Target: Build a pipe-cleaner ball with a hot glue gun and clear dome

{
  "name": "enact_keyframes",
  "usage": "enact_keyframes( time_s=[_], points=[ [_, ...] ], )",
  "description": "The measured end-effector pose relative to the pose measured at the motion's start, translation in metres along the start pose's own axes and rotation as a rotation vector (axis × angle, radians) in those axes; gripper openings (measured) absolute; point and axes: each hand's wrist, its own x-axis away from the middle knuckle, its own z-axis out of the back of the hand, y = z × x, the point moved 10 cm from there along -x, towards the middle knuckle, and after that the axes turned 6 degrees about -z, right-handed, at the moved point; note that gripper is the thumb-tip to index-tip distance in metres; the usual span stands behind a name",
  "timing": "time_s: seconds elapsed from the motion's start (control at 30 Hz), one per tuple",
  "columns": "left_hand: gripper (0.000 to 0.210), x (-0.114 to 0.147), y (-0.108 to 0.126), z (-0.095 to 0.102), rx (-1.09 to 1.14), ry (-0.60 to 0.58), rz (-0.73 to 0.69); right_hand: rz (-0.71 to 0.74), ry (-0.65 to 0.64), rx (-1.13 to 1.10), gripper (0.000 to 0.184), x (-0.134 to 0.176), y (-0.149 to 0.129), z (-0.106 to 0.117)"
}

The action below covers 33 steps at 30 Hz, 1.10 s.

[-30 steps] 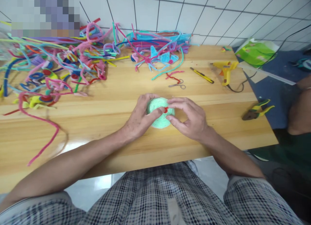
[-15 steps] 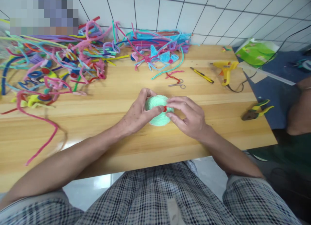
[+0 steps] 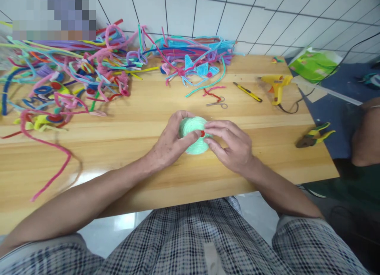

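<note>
A round mint-green disc [image 3: 196, 149], which looks coiled from fuzzy pipe cleaner, is held just over the wooden table. My left hand [image 3: 170, 142] is closed around its left side, the thumb lying across the face. Near the thumb's tip a small red piece [image 3: 202, 133] sits on the disc; its exact shape is too small to make out. From the right, my right hand [image 3: 233, 142] closes on the disc's right edge, index finger above and thumb below the red piece. The disc's underside is hidden.
Colourful pipe cleaners [image 3: 97, 65] pile up at the back left. Scissors [image 3: 218, 104], a yellow utility knife [image 3: 247, 92] and a yellow glue gun [image 3: 277, 84] lie beyond my hands. Pliers [image 3: 313, 136] rest near the right edge. Another person's arm [image 3: 366, 136] is at far right.
The left thumb has drawn back a little, so more of the red piece shows. Both hands keep their hold on the disc; the whole view has shifted very slightly.
</note>
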Motion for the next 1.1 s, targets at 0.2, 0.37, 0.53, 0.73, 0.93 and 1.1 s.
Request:
enact_keyframes(
  time_s=[0.2,0.37,0.53,0.73,0.93,1.1],
  points=[
    [0.04,0.007,0.001,0.0,-0.028,0.087,-0.029,-0.006,0.025,0.002,0.026,0.001,-0.003,0.001],
    [0.041,0.014,0.009,0.0,-0.111,0.133,-0.102,-0.009,0.023,0.002,0.026,0.003,-0.004,0.0],
    [0.038,0.018,0.01,-0.001,-0.165,0.142,-0.103,-0.019,0.02,0.018,0.027,0.004,-0.003,-0.001],
    [0.039,0.016,0.005,-0.001,-0.088,0.078,-0.013,-0.03,0.017,0.028,0.029,0.002,0.0,-0.001],
    [0.038,0.003,0.003,0.004,-0.033,-0.005,-0.002,-0.015,0.003,-0.017,0.029,0.0,0.002,-0.001],
    [0.048,-0.006,-0.003,0.001,0.021,-0.099,0.009,-0.033,-0.009,-0.03,0.03,0.0,0.007,-0.001]
  ],
)
